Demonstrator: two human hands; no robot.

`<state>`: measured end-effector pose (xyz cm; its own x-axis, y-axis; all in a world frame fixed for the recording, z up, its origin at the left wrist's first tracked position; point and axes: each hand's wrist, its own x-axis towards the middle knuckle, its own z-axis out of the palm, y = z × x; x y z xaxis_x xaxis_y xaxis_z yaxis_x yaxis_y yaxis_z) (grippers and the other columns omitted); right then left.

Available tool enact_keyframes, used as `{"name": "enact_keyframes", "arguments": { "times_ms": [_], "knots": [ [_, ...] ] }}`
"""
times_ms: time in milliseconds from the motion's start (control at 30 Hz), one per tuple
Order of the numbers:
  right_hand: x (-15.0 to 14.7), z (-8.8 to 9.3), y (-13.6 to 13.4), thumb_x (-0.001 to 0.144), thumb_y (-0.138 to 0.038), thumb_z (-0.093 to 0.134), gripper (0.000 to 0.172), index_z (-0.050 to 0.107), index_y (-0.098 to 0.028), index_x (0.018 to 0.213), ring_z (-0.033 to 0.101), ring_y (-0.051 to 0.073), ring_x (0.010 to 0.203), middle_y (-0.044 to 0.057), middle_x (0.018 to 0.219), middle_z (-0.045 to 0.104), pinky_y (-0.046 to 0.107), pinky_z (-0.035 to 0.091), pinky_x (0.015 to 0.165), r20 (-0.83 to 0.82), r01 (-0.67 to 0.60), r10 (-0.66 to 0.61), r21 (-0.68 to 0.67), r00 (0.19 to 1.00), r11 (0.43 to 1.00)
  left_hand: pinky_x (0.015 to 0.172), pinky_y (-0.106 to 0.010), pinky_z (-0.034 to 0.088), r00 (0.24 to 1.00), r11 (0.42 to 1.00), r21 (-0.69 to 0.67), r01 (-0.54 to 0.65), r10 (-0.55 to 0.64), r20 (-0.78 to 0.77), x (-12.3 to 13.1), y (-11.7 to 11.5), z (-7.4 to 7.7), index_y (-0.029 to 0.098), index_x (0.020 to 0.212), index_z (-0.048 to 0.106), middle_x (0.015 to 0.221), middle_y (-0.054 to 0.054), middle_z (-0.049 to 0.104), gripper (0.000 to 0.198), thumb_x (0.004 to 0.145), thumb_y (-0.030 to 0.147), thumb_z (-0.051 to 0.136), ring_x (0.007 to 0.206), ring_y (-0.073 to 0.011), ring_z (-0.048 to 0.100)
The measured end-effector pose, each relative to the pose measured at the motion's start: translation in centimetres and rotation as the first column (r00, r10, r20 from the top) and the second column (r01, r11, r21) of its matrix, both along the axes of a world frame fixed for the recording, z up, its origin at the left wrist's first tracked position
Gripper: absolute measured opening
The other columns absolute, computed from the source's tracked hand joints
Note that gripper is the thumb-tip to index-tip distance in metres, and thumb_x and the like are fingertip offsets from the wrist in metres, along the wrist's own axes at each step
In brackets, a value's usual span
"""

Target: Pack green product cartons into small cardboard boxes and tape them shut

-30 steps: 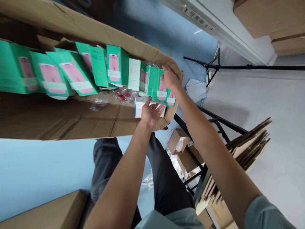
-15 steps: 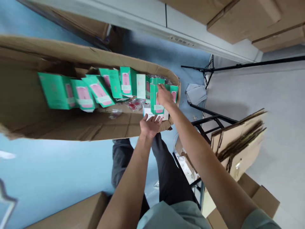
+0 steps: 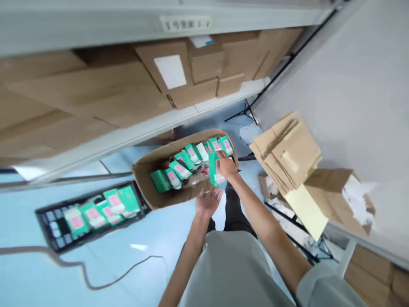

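An open cardboard carton (image 3: 145, 172) lies on the blue floor with several green boxes (image 3: 179, 169) printed in pink inside it. My right hand (image 3: 226, 165) is closed on one green box (image 3: 214, 168), held upright above the carton's right end. My left hand (image 3: 208, 202) hovers open, palm up, just below that box at the carton's near edge, holding nothing.
A black crate (image 3: 57, 230) at the left holds more green boxes. White shelving (image 3: 96, 140) stacked with brown cartons runs along the top. Flattened cardboard (image 3: 287, 153) and an open carton (image 3: 345, 200) sit at the right. A cable (image 3: 96, 283) trails across the floor.
My head has risen and pulled back, so the carton looks smaller and the shelves and crate appear. My right hand has lifted a green box from the row; my left hand left the white item.
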<state>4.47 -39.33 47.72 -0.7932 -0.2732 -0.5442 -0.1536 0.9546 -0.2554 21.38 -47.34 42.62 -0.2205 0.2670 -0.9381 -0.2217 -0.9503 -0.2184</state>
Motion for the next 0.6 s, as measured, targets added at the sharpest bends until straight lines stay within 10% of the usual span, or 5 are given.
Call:
{"name": "enact_keyframes", "arguments": {
  "times_ms": [133, 300, 600],
  "knots": [
    [5.0, 9.8, 4.5, 0.117, -0.022, 0.042, 0.06, 0.053, -0.024, 0.176, 0.077, 0.03, 0.143, 0.014, 0.184, 0.052, 0.045, 0.066, 0.121, -0.15, 0.224, -0.233, -0.079, 0.961, 0.971, 0.085, -0.041, 0.072, 0.965, 0.975, 0.012, 0.224, -0.22, -0.14, 0.7, 1.9, 6.9, 0.02, 0.141, 0.071, 0.122, -0.017, 0.08, 0.041, 0.118, 0.042, 0.046, 0.107, -0.0296, 0.083],
    [13.8, 20.3, 12.7, 0.116, -0.02, 0.04, 0.061, 0.055, -0.027, 0.175, 0.075, 0.032, 0.146, 0.011, 0.188, 0.048, 0.05, 0.068, 0.119, -0.338, 0.504, -0.531, -0.172, 0.777, 0.846, 0.085, -0.035, 0.067, 0.784, 0.831, -0.079, 0.55, -0.547, -0.294, 0.8, 9.8, 14.2, 0.021, 0.137, 0.074, 0.119, -0.017, 0.08, 0.041, 0.119, 0.044, 0.044, 0.098, -0.0244, 0.081],
    [34.1, 29.6, 28.3, 0.118, -0.023, 0.042, 0.058, 0.059, -0.026, 0.174, 0.07, 0.034, 0.151, 0.014, 0.185, 0.052, 0.051, 0.063, 0.124, -0.591, 0.773, -0.772, -0.369, 0.234, 0.516, 0.087, -0.034, 0.063, 0.247, 0.405, -0.215, 0.889, -0.818, -0.519, 8.5, 27.8, 22.3, 0.018, 0.123, 0.076, 0.109, -0.014, 0.08, 0.034, 0.117, 0.044, 0.055, 0.091, -0.0232, 0.078]
  ]
}}
